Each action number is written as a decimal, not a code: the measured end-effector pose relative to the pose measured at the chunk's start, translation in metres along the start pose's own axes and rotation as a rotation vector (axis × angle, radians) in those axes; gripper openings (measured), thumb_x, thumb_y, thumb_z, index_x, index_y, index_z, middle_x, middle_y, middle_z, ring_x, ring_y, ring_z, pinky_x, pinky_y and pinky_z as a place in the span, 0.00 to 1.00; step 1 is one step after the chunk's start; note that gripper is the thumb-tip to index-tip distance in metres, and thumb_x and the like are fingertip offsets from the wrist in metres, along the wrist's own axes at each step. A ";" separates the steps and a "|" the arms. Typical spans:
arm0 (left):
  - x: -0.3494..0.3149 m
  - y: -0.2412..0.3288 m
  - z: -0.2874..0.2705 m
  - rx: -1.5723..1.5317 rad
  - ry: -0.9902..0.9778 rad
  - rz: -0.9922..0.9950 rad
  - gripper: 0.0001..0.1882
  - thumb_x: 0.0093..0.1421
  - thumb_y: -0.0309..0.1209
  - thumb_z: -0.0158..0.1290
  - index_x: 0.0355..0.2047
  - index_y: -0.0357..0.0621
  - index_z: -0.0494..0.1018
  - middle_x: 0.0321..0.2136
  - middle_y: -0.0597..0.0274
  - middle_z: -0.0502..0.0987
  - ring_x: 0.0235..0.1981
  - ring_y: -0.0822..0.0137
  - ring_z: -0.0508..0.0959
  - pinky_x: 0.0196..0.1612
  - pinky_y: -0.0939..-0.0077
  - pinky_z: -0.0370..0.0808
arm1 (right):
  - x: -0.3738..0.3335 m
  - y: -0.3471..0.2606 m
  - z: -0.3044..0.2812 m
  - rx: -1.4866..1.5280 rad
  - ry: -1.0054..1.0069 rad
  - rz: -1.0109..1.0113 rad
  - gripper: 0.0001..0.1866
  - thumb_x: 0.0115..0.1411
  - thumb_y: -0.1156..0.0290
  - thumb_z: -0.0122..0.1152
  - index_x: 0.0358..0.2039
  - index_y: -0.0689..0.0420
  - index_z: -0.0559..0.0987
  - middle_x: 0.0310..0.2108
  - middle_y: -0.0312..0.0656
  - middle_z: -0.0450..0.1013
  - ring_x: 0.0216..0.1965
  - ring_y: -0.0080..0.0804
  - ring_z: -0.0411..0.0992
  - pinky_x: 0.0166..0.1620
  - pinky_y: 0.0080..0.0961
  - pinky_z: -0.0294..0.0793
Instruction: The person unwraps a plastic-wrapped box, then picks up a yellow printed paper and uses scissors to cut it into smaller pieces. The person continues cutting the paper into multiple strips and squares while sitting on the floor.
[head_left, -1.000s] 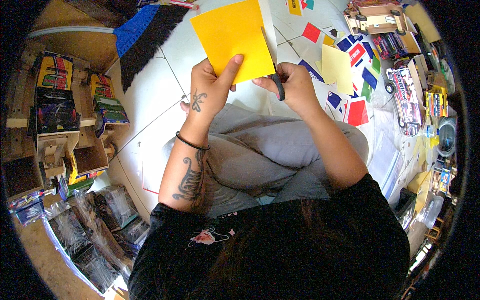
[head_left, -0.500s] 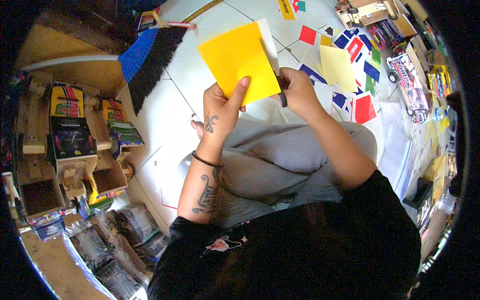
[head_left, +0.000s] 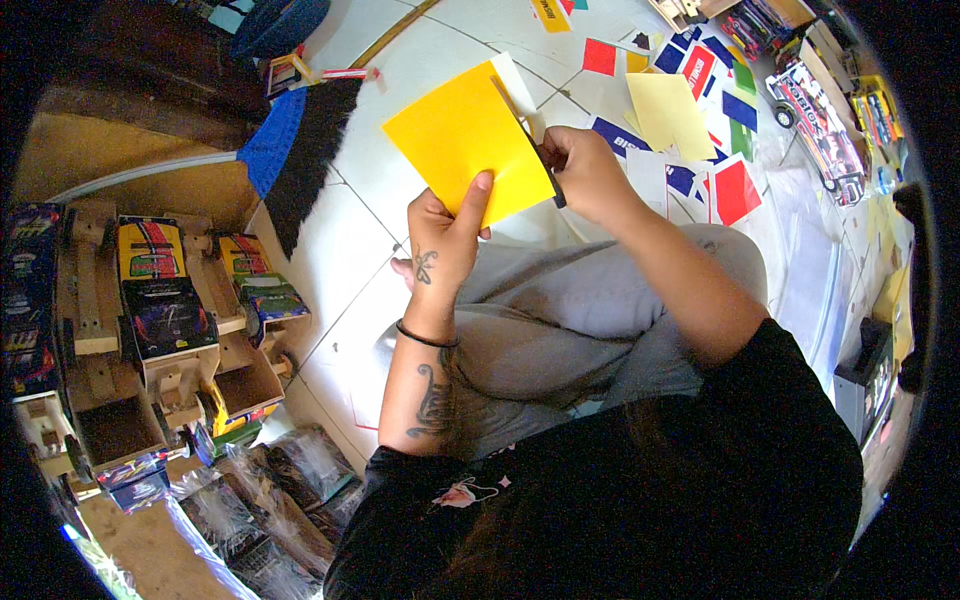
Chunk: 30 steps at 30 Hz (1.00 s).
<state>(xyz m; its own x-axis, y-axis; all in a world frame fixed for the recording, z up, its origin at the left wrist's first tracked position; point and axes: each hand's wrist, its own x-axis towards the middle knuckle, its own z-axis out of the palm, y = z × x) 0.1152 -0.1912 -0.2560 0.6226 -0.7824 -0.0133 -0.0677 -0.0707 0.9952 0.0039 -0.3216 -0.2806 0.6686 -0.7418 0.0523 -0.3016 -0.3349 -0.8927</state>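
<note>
A yellow sheet [head_left: 460, 140] is held up over my crossed legs, tilted. My left hand [head_left: 450, 222] grips its lower edge, thumb on top and fingers underneath. My right hand [head_left: 588, 172] is closed at the sheet's right edge on what look like black-handled scissors [head_left: 556, 188], mostly hidden by the fingers and the sheet. A dark narrow line, apparently a blade, runs along the upper right edge. Beyond that line, a white strip [head_left: 515, 85] stands a little apart from the yellow.
Coloured paper and sticker pieces [head_left: 690, 110] lie scattered on the tiled floor at the far right, beside a toy truck [head_left: 815, 125]. Wooden toy trucks [head_left: 165, 290] stand at left, with plastic-wrapped dark packs [head_left: 270, 500] nearer. A black-bristled broom [head_left: 325, 150] lies far left.
The black piece at my right hand now lies closer along the sheet's edge, and the white strip shows farther apart near the top. My view has shifted slightly; the left grip is unchanged.
</note>
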 end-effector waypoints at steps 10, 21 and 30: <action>-0.001 -0.002 0.002 0.009 -0.019 0.003 0.13 0.58 0.34 0.53 0.26 0.34 0.73 0.17 0.66 0.73 0.13 0.80 0.67 0.15 0.87 0.62 | -0.002 -0.005 -0.003 0.003 -0.007 0.029 0.10 0.40 0.71 0.62 0.22 0.65 0.76 0.20 0.51 0.73 0.22 0.40 0.73 0.29 0.30 0.70; -0.003 -0.002 0.009 0.033 -0.046 -0.024 0.14 0.58 0.35 0.53 0.27 0.34 0.73 0.17 0.66 0.73 0.12 0.80 0.67 0.15 0.87 0.63 | 0.003 0.001 -0.005 0.009 0.034 0.023 0.10 0.41 0.71 0.62 0.23 0.64 0.76 0.21 0.51 0.73 0.23 0.40 0.73 0.30 0.29 0.70; -0.004 -0.001 0.007 0.063 -0.054 -0.024 0.14 0.58 0.36 0.53 0.26 0.34 0.73 0.16 0.66 0.73 0.12 0.80 0.67 0.15 0.87 0.63 | 0.002 0.002 -0.007 0.024 0.017 0.024 0.10 0.40 0.70 0.62 0.21 0.65 0.76 0.19 0.51 0.73 0.21 0.40 0.72 0.28 0.29 0.69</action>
<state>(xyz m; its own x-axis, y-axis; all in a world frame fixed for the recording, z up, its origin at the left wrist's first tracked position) 0.1072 -0.1929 -0.2579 0.5821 -0.8119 -0.0435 -0.1031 -0.1268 0.9866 -0.0006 -0.3278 -0.2789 0.6497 -0.7592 0.0384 -0.3009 -0.3033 -0.9041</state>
